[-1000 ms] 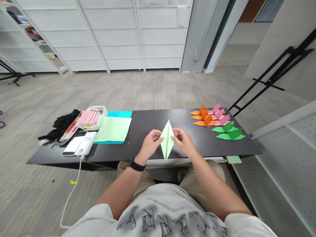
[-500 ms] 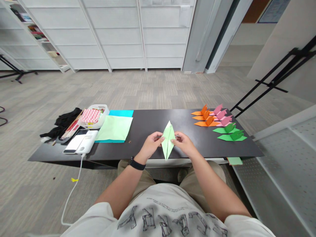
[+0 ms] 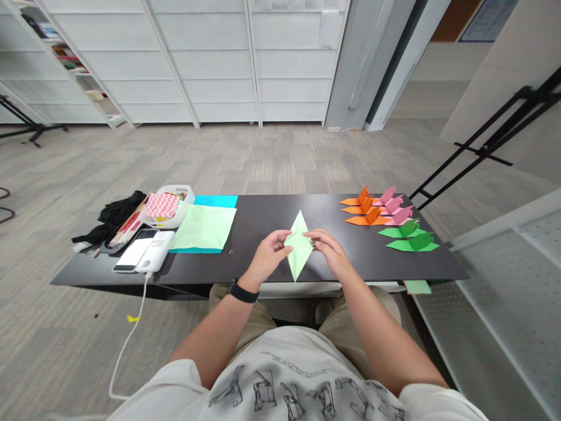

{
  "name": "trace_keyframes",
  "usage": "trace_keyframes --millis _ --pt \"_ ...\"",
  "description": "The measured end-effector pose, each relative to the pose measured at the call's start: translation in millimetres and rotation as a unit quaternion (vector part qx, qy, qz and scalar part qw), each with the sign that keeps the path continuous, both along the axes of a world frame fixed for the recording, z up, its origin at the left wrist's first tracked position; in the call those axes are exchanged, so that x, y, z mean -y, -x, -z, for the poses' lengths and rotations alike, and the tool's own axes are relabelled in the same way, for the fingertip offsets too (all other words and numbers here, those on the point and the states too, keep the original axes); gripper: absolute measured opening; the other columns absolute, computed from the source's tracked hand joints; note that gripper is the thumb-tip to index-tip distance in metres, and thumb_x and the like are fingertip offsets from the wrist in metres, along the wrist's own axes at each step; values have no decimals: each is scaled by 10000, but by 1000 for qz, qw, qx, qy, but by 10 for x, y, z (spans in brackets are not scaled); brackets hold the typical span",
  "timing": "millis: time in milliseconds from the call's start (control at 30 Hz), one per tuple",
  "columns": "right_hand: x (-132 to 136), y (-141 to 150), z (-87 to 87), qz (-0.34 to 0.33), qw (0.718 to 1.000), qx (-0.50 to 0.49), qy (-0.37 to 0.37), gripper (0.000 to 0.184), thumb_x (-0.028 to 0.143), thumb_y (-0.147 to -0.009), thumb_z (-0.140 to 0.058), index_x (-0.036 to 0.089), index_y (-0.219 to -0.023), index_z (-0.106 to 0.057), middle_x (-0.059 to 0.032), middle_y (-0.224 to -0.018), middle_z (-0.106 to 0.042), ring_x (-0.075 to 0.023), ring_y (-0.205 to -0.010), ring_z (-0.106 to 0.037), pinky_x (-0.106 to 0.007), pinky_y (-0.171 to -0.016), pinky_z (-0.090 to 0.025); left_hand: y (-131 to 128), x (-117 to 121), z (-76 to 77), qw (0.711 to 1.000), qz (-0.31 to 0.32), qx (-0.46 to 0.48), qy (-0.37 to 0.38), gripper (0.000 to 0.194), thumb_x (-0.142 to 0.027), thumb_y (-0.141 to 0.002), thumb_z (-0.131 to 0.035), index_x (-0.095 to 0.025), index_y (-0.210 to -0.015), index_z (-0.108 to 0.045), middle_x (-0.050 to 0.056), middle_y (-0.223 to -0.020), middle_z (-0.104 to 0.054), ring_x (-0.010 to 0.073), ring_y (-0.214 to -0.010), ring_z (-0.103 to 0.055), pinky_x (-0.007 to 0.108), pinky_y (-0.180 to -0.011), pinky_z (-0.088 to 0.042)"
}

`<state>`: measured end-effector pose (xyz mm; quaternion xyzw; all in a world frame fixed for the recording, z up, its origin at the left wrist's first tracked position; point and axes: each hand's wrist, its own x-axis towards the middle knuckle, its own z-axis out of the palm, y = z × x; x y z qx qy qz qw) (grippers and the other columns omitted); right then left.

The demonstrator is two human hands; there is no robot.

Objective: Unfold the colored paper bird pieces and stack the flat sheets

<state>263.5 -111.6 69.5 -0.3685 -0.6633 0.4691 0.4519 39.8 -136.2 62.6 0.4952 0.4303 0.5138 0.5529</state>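
Note:
A light green folded origami paper [image 3: 299, 251], shaped like a long diamond, is held upright over the front of the dark table [image 3: 258, 204]. My left hand [image 3: 270, 255] pinches its left corner between thumb and fingers. At the opposite corner, my right hand [image 3: 329, 250] grips the paper, with the index finger lying across its face and the thumb partly hidden. The face toward me looks smooth, without an open slit down its lower half.
Folded paper cranes in orange [image 3: 367, 217], pink [image 3: 397, 209] and green [image 3: 412, 241] stand at the right. Leftward lie light green sheets [image 3: 204, 228] over blue paper [image 3: 219, 201], a white power bank [image 3: 154, 252], a phone [image 3: 135, 250], a plastic box [image 3: 186, 202] and black cloth [image 3: 116, 215].
The centre slit on the paper's near face no longer shows; a broader, smoother face does. My right fingers have shifted from the edge onto the paper's face.

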Motion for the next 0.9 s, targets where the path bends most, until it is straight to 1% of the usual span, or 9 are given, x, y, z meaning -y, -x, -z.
trace_keyframes --millis 200,300,400,500,567,633,700,800,900 --pt "-49 5 47 22 998 46 -44 315 264 -989 -541 292 -1164 -801 -53 -1076 -708 -200 -966 -648 -344 -860 -525 9 7 29 998 15 -62 -9 236 -263 -843 -791 -178 -1034 -683 58 -1014 -711 169 -903 -697 317 -864 -584" --pt "-72 -10 83 38 997 46 -48 307 241 -942 -590 288 -1159 -802 -55 -1085 -728 -198 -948 -677 -335 -835 -544 29 15 -26 996 -6 -80 -48 137 -244 -828 -789 -173 -876 -682 85 -1149 -654 200 -1073 -675 349 -957 -584" --pt "-73 -41 65 55 992 91 -71 272 237 -922 -632 290 -1112 -820 -53 -1029 -739 -202 -895 -693 -345 -820 -562 59 2 -90 993 -19 -81 -83 123 -257 -835 -785 -173 -839 -696 102 -1235 -605 222 -1191 -630 364 -1020 -562" --pt "-51 -52 -13 82 976 153 -131 199 246 -919 -675 299 -1007 -846 -58 -985 -708 -219 -926 -685 -377 -875 -560 61 -31 -95 994 -31 -65 -78 157 -282 -836 -789 -171 -845 -679 88 -1153 -623 195 -1079 -643 330 -955 -561" --pt "-33 -39 -68 97 969 163 -161 150 269 -906 -707 295 -956 -847 -73 -1060 -691 -240 -1026 -680 -397 -941 -550 47 -49 -72 995 -57 -59 -58 188 -299 -834 -795 -176 -893 -666 63 -1065 -641 171 -978 -640 299 -892 -549" --pt "-19 -18 -107 99 969 157 -163 123 287 -906 -709 278 -927 -830 -79 -1102 -700 -248 -1073 -681 -398 -962 -543 37 -52 -61 993 -95 -57 -40 232 -320 -845 -793 -188 -966 -645 33 -985 -647 152 -900 -628 279 -849 -529" --pt "-12 -1 -127 104 971 157 -145 134 294 -926 -675 258 -900 -801 -69 -1017 -731 -237 -986 -698 -378 -894 -546 45 -32 -88 990 -120 -61 -35 231 -374 -903 -742 -198 -995 -624 16 -931 -642 145 -851 -618 274 -825 -517" --pt "-9 1 -145 135 969 169 -117 161 316 -942 -644 247 -866 -768 -53 -878 -747 -225 -832 -684 -357 -787 -525 84 34 -203 990 -71 -108 -56 245 -438 -955 -680 -202 -1015 -653 36 -963 -679 168 -885 -647 295 -853 -522" --pt "-18 -30 -168 155 966 178 -107 179 342 -943 -636 251 -859 -765 -58 -875 -760 -232 -814 -676 -362 -787 -516 118 97 -330 976 -15 -199 -92 261 -381 -868 -785 -211 -1053 -715 54 -1061 -734 211 -976 -679 316 -910 -521"
